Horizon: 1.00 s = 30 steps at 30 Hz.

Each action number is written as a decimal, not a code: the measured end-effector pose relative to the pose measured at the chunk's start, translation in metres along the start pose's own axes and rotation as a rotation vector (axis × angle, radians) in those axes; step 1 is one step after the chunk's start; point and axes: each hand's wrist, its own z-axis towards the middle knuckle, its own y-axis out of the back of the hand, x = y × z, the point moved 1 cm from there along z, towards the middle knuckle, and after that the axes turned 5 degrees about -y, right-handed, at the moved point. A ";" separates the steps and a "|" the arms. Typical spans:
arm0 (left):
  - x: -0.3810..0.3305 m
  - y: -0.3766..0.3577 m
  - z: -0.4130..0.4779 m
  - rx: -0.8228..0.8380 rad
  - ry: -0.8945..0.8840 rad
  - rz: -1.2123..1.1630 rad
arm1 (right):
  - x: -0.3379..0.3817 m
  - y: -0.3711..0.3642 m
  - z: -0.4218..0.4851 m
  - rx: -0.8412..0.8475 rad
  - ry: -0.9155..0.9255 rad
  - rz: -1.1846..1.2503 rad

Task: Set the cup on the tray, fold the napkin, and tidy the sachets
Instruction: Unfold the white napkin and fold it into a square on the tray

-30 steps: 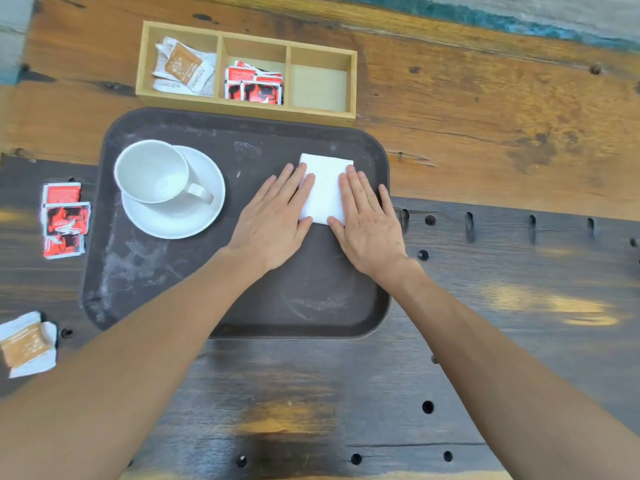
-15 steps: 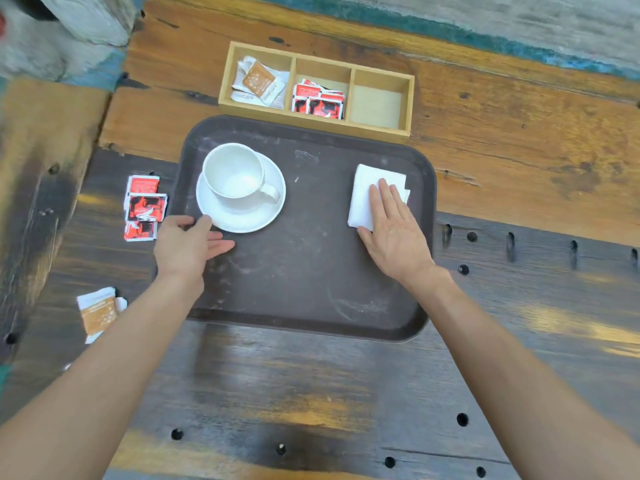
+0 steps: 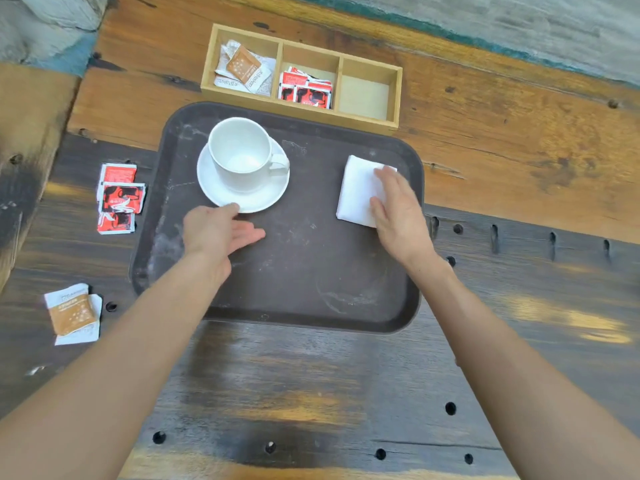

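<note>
- I see the dark tray (image 3: pixel 311 271) lying flat on the wooden table (image 3: pixel 519 150), its long side running left to right.
- The white cup (image 3: pixel 240 154) stands upright and empty on its saucer (image 3: pixel 242 197) in the tray's far-left part, handle pointing right.
- My left hand (image 3: pixel 216 233) sits over the tray just in front of the saucer. Fingers loosely spread and pointing right, nothing held. The thumb tip is at the saucer's near rim; I cannot tell whether it touches.
- The folded napkin (image 3: pixel 356 192), a white rectangle, lies at the tray's right side, close to the right rim.
- My right hand (image 3: pixel 398 209) lies flat, palm down, on the napkin's right and near portion. Fingers extended and slightly blurred; pressing, not gripping.
- The wooden box (image 3: pixel 394 98) with three compartments sits just behind the tray. Left compartment: brown-and-white sachets (image 3: pixel 244 69). Middle: red sachets (image 3: pixel 306 90). Right: bare.
- Loose red sachets (image 3: pixel 119 199) lie in an overlapping column on the table just left of the tray.
- A loose brown sachet (image 3: pixel 72 313) over white ones lies further toward me, well apart from the tray's near-left corner.
</note>
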 end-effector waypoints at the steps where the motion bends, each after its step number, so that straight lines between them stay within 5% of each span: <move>1: 0.006 -0.006 -0.007 0.021 -0.012 0.069 | -0.001 0.006 0.003 -0.077 -0.066 0.072; 5: 0.022 -0.045 -0.034 0.217 -0.307 0.386 | -0.012 0.022 0.011 -0.214 -0.409 0.321; 10: 0.010 -0.107 -0.028 0.287 -0.518 0.512 | -0.020 0.020 0.003 -0.180 -0.514 0.337; 30: 0.007 -0.158 -0.021 0.238 -0.770 0.789 | -0.025 0.009 0.012 -0.033 -0.347 0.192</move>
